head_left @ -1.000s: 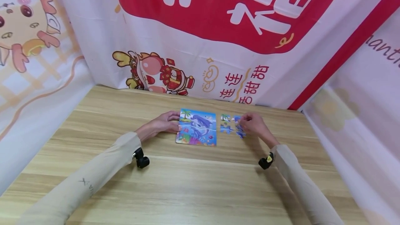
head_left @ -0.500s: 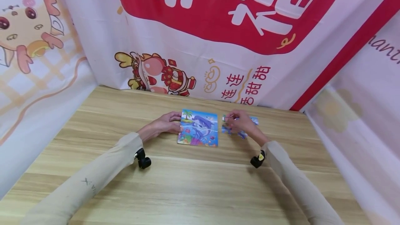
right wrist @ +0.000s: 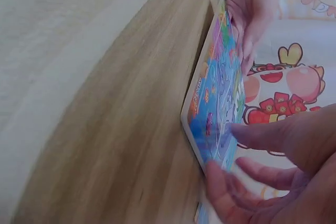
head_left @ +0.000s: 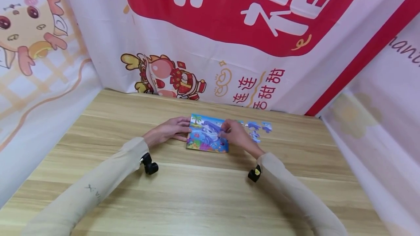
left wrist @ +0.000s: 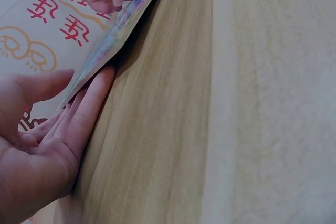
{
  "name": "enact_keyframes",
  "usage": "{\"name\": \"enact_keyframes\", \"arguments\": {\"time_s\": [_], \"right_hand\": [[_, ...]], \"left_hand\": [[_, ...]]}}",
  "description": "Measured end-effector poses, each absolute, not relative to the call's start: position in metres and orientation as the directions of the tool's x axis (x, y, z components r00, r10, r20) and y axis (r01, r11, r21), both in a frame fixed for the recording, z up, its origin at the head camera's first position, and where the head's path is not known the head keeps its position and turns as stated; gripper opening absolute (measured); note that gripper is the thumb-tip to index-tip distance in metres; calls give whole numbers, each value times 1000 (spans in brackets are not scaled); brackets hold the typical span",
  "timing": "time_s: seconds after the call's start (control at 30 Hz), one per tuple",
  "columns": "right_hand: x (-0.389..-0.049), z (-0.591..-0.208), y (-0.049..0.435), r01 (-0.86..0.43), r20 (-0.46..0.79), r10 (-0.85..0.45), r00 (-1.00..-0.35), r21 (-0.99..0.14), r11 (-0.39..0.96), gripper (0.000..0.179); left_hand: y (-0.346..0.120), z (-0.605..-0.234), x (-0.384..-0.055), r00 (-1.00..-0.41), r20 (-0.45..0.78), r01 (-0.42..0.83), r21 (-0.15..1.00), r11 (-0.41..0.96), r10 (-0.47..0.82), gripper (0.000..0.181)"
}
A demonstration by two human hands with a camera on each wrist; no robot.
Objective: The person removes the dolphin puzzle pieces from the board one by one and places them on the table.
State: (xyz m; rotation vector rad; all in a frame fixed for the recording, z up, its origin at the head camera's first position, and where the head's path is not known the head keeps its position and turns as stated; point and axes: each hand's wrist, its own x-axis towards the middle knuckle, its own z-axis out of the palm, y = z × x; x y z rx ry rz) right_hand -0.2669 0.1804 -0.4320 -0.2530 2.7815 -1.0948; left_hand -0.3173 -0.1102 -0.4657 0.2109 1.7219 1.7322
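Note:
A dolphin-picture jigsaw puzzle board (head_left: 205, 145) lies on the wooden table, with a palm tree at its top left and coral along the bottom. My left hand (head_left: 168, 130) is at its left edge. In the left wrist view the straight fingers (left wrist: 90, 103) reach under the rim, with the thumb above. Over the board's right part comes my right hand (head_left: 237, 134). Its thumb and fingers (right wrist: 257, 136) stand apart at the picture's surface, slightly blurred. Several loose puzzle pieces (head_left: 267, 126) lie right of the board; the right hand hides some of them.
The wooden table (head_left: 197, 196) extends toward me. A printed cloth (head_left: 183, 35) with red and white lettering hangs behind its far edge, and more cloth (head_left: 377, 119) lines the sides. Each sleeve carries a black wrist camera (head_left: 151, 165).
My right hand has moved left from the loose pieces onto the board's right side, uncovering a piece at the far right. The left hand and the board have stayed in place.

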Motion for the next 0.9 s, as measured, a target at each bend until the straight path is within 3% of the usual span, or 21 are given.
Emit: {"name": "enact_keyframes", "arguments": {"time_s": [0.33,0.9], "right_hand": [[-272,-433,172,-9,-144,-92,-985,-493,870,49],[-279,-437,175,-121,-123,-211,-970,-507,853,38]], "left_hand": [[-111,-468,-319,-763,-360,-381,921,76,537,64],[-108,-466,-320,-754,-348,-345,931,115,558,70]]}}
